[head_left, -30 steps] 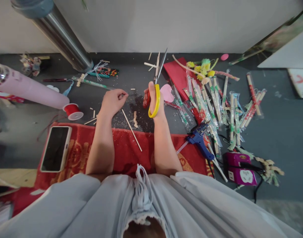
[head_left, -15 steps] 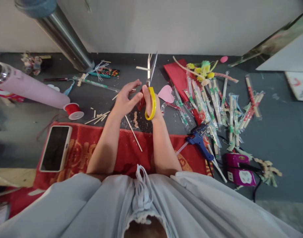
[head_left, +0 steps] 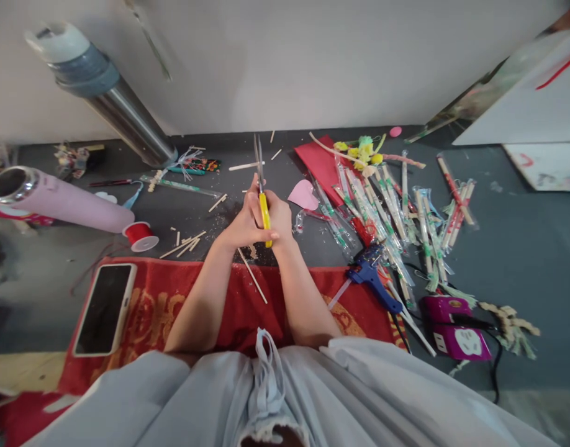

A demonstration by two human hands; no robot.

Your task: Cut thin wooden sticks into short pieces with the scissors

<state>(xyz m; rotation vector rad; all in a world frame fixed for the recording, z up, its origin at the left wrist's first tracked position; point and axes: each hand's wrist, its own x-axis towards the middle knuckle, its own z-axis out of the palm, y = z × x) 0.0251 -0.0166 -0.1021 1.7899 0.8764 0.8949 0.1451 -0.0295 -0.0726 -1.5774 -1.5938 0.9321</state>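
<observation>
My right hand (head_left: 280, 217) grips a pair of scissors (head_left: 265, 214) by the yellow handle. From the left, my left hand (head_left: 243, 225) is closed round the same handles, its thumb lying across the yellow loop. The scissors point away from me with the blades almost together. A pale thin wooden stick (head_left: 241, 166) reaches to the blades from the left; I cannot tell if it is between them. Short stick pieces (head_left: 276, 154) lie just right of the blade tips. One longer stick (head_left: 253, 276) rests below my hands, partly on the red towel (head_left: 173, 310).
On the left are a phone (head_left: 103, 310), a red thread spool (head_left: 140, 236), a pink bottle (head_left: 75, 202) and a steel flask (head_left: 131, 118). To the right lie a pink paper heart (head_left: 303, 195), several wrapped sticks (head_left: 378, 205), a blue glue gun (head_left: 373, 279) and a purple box (head_left: 452, 326).
My left hand has moved in from beside the scissors and closed on the handles. The blades have come together and swung left. The view has tilted up a little.
</observation>
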